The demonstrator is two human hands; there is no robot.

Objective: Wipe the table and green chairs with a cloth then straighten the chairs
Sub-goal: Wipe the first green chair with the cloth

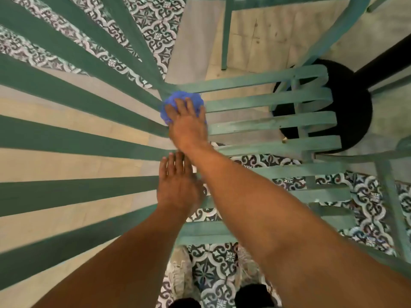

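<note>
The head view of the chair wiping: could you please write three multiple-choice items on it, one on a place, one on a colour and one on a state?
1. Where is the cloth?
A. On the tiled floor
B. At the back of the green chair's slatted seat
C. On the black round base

2. What colour is the cloth?
A. Blue
B. Yellow
C. White

3. How is the left hand?
A. Gripping the cloth
B. Clenched in a fist
C. Fingers straight, resting on the chair, holding nothing

Key: 1 B, the cloth lies where the seat slats meet the backrest slats. 2 A, blue shows around the right hand that presses it. 3 C, the fingers lie extended on a slat, apart from the cloth.
</note>
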